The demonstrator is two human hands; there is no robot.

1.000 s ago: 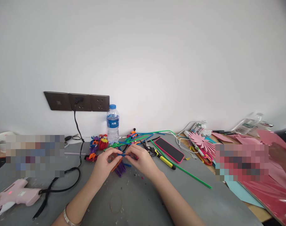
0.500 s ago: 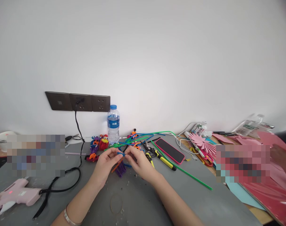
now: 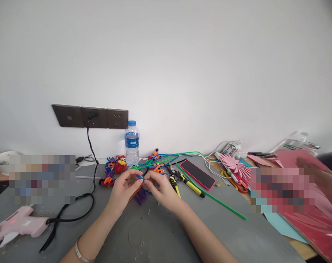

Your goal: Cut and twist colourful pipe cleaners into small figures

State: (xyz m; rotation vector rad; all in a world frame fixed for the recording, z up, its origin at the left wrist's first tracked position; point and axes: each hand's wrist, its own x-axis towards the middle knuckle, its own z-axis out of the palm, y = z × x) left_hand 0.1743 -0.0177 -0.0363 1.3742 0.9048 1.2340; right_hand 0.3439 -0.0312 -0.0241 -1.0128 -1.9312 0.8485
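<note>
My left hand (image 3: 124, 189) and my right hand (image 3: 161, 188) meet at the middle of the grey table, fingertips pinched on a small blue pipe cleaner piece (image 3: 140, 177). Just below the fingers lies a purple pipe cleaner bundle (image 3: 140, 197), with an orange piece beside it, partly covered by my left hand. Beyond the hands are green and blue pipe cleaners (image 3: 168, 158). Yellow-handled pliers (image 3: 192, 186) rest to the right of my right hand. Small pipe cleaner figures (image 3: 110, 168) stand behind my left hand, next to a red one (image 3: 120, 164).
A water bottle (image 3: 132, 144) stands near the wall. A phone (image 3: 198, 174) lies right of the pliers. At the left is a pink glue gun (image 3: 26, 223) with a black cord. Another person's hand (image 3: 316, 175) is over pink paper (image 3: 294, 157) at the far right.
The other person's hand has moved left and lifted or shifted a sheet of pink paper. My two hands stay nearly in place, still pinching the blue piece.
</note>
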